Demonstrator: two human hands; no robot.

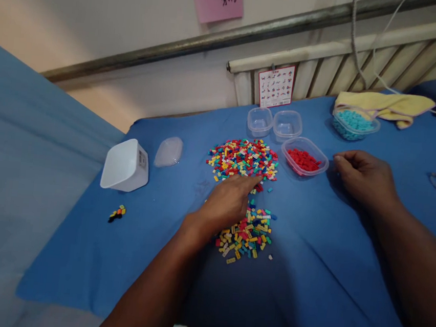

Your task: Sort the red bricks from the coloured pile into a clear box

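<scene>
My left hand (228,199) reaches over the small building bricks, its index finger stretched out and touching the near edge of the far mixed pile (241,158). Its other fingers are partly hidden beneath the palm. A second, looser pile of mixed bricks (247,238) lies below and beside this hand. My right hand (368,179) rests on the cloth, fingers curled in and thumb against them; whatever they may hold is hidden. Just left of it sits a clear tub of red bricks (303,160).
Two clear tubs (259,120) stand behind the piles, near a picture card (275,86). Turquoise bricks fill another tub (355,124) beside a yellow cloth (385,105). Leftward are a white container (125,166), a clear lid (168,151) and a few yellow, orange and black bricks (117,213).
</scene>
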